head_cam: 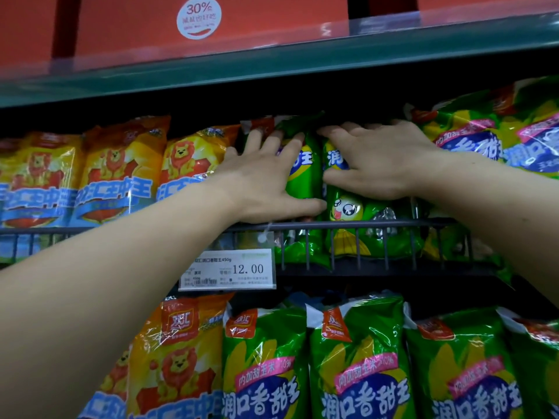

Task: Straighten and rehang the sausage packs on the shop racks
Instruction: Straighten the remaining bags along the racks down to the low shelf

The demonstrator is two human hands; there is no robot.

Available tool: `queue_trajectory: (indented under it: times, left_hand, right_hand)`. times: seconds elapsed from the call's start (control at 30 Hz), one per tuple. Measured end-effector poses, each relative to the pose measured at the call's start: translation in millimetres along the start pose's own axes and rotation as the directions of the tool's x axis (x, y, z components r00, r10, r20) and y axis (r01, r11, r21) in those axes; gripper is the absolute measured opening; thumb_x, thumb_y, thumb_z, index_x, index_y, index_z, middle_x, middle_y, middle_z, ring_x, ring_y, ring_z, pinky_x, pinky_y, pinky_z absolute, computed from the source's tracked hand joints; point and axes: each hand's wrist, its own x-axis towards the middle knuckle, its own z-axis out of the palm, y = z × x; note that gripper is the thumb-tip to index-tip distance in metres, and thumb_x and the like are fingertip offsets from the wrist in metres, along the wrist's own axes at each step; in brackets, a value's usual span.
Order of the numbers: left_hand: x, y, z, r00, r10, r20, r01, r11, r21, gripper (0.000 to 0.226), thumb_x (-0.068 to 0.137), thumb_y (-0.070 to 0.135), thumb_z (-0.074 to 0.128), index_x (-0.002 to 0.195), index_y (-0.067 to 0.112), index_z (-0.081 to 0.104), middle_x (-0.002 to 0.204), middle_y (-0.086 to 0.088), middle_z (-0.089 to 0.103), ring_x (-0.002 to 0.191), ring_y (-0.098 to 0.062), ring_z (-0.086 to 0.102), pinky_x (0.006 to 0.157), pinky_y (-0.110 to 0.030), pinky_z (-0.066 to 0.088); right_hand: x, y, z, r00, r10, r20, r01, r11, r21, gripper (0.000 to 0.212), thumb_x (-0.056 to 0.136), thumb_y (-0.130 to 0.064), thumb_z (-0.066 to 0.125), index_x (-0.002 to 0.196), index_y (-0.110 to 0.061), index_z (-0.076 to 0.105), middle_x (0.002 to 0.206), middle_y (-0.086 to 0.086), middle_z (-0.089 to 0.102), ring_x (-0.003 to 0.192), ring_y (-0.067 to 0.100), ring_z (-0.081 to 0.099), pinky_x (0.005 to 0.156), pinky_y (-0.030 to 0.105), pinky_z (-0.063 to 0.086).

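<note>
Both hands up on middle rack, pressing green sausage packs [305,176] behind wire rail [363,225].
Left hand [266,176]: fingers spread wide, flat against left green pack, thumb hooked under at its side.
Right hand [381,161]: fingers curled over top of neighbouring green pack [357,213], thumb pinching front.
Pack tops crumpled, dark under shelf [272,71]; hooks or hang holes not visible.
Risks: slippery film sliding out of grip; pack tipping forward over rail; nudging yellow packs [193,164] alongside; tearing crumpled top if pulled hard; price tag [227,269] knocked by forearm.

You see a white price tag [227,270] reading 12.00, a round 30% sticker [198,17], red boxes [211,22] on the top shelf.
</note>
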Motion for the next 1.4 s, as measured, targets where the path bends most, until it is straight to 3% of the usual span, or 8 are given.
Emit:
queue_trajectory:
  times: [0.23, 0.4, 0.6, 1.03, 1.23, 1.4]
  left_hand:
    - [5, 9, 0, 0.996, -0.094, 0.009, 0.094, 0.973, -0.213, 0.092, 0.084, 0.065, 0.05, 0.156, 0.032, 0.004, 0.161, 0.0, 0.008, 0.146, -0.028, 0.0, 0.114, -0.051, 0.028]
    - [5, 13, 1, 0.99, -0.126, -0.065, 0.109, 0.969, -0.221, 0.092, 0.08, 0.063, 0.056, 0.156, 0.029, 0.015, 0.152, -0.003, 0.023, 0.14, -0.027, 0.01, 0.109, -0.049, 0.036]
    - [4, 17, -6, 0.984, -0.168, -0.058, 0.153, 0.968, -0.201, 0.09, 0.078, 0.065, 0.056, 0.153, 0.026, 0.026, 0.144, -0.005, 0.037, 0.137, -0.029, 0.013, 0.104, -0.05, 0.041]
    - [7, 17, -18, 0.985, -0.172, -0.02, 0.169, 0.982, -0.089, 0.091, 0.075, 0.073, 0.051, 0.149, 0.023, 0.036, 0.13, -0.009, 0.047, 0.127, -0.032, 0.023, 0.099, -0.045, 0.042]
    - [3, 16, -7, 0.987, -0.158, -0.007, 0.154, 0.97, -0.187, 0.09, 0.081, 0.067, 0.051, 0.155, 0.028, 0.018, 0.148, -0.005, 0.037, 0.139, -0.028, 0.014, 0.103, -0.049, 0.042]
    - [-9, 8, -3, 0.99, -0.095, -0.102, 0.077, 0.982, -0.17, 0.088, 0.084, 0.071, 0.046, 0.156, 0.035, 0.009, 0.159, 0.001, 0.025, 0.144, -0.024, 0.014, 0.107, -0.05, 0.037]
  right_hand:
    - [-1, 4, -1, 0.999, -0.043, -0.014, 0.043, 0.999, 0.021, 0.086, 0.079, -0.069, 0.02, 0.156, -0.031, 0.014, 0.159, -0.001, 0.03, 0.14, 0.026, 0.038, 0.106, 0.045, 0.033]
    - [-1, 5, 4, 0.998, -0.038, -0.046, 0.039, 0.999, 0.032, 0.08, 0.086, -0.07, 0.021, 0.156, -0.032, 0.015, 0.16, -0.003, 0.029, 0.142, 0.025, 0.036, 0.109, 0.046, 0.029]
    - [-1, 7, 5, 0.997, -0.046, -0.065, 0.049, 0.998, 0.04, 0.074, 0.091, -0.066, 0.031, 0.156, -0.032, 0.016, 0.16, -0.003, 0.03, 0.141, 0.026, 0.036, 0.108, 0.045, 0.03]
    - [-2, 14, 1, 0.995, -0.09, -0.047, 0.092, 0.994, 0.054, 0.072, 0.091, -0.064, 0.033, 0.155, -0.034, 0.019, 0.158, -0.006, 0.033, 0.14, 0.024, 0.038, 0.1, 0.038, 0.037]
    - [-5, 8, 3, 0.997, -0.079, -0.024, 0.08, 0.997, 0.005, 0.076, 0.091, -0.067, 0.028, 0.157, -0.033, 0.01, 0.164, -0.006, 0.021, 0.146, 0.025, 0.028, 0.115, 0.043, 0.024]
    - [-8, 4, 3, 0.999, -0.052, -0.011, 0.052, 0.998, -0.039, 0.1, 0.067, -0.076, 0.001, 0.157, -0.034, 0.003, 0.165, -0.006, 0.018, 0.149, 0.025, 0.022, 0.119, 0.049, 0.017]
